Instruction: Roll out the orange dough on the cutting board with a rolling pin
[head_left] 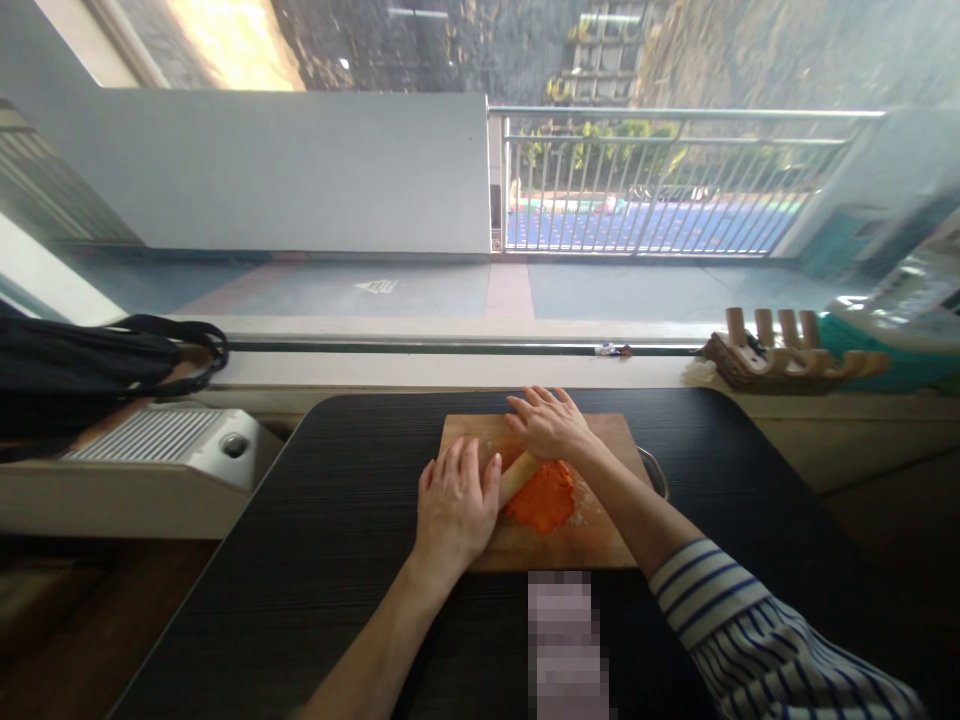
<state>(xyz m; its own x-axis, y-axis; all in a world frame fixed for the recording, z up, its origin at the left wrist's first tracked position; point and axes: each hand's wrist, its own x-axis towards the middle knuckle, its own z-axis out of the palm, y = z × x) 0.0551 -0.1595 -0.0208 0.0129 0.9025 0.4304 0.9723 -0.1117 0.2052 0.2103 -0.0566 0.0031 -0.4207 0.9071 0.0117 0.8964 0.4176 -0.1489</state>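
Note:
A pale wooden rolling pin (517,478) lies slantwise over a flattened piece of orange dough (546,503). The dough is on a wooden cutting board (600,553) with some white flour-like bits at its right. My left hand (459,503) rests over the pin's near left end, fingers stretched out and thumb against it. My right hand (551,425) lies over the far right end with its fingers spread. Both palms bear on the pin rather than wrapping round it, and its ends are hidden beneath them.
The board lies on a dark table (322,540); a metal loop handle (655,472) juts from its right edge. A blurred-out pinkish object (566,645) is at the front. A wooden rack (780,365) stands on the sill at right, a black bag (82,375) at left.

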